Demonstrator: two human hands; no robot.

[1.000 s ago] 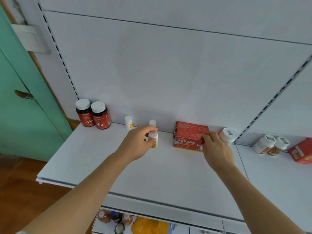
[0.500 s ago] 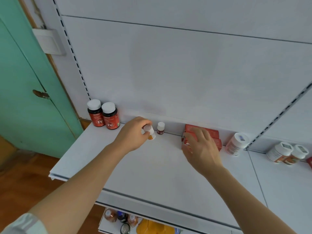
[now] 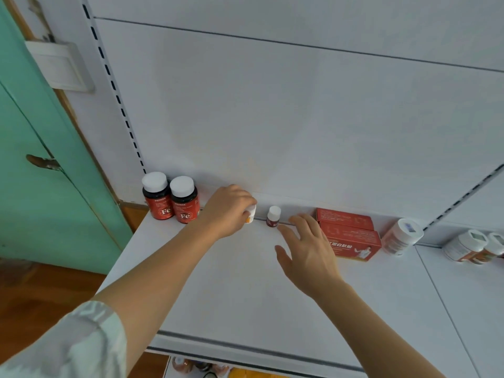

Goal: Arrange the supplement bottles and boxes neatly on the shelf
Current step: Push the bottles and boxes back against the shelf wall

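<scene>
My left hand (image 3: 227, 208) is closed around a small white bottle with an orange label (image 3: 251, 214), held at the back of the white shelf (image 3: 245, 290). Just right of it stands a small dark-red bottle with a white cap (image 3: 273, 216). My right hand (image 3: 305, 249) hovers open, fingers spread, between that bottle and two red boxes (image 3: 351, 237) at the back wall; it touches neither. Two dark bottles marked "Fe" (image 3: 170, 199) stand side by side at the back left.
A white tub (image 3: 401, 238) leans right of the boxes. More white-capped bottles (image 3: 474, 245) sit on the neighbouring shelf to the right. A green door (image 3: 41, 159) is at the left. Bottles show on a lower shelf (image 3: 201, 366).
My left hand carried the small orange-labelled bottle back and left toward the Fe bottles. My right hand let go of the red boxes and moved left, now open over the shelf.
</scene>
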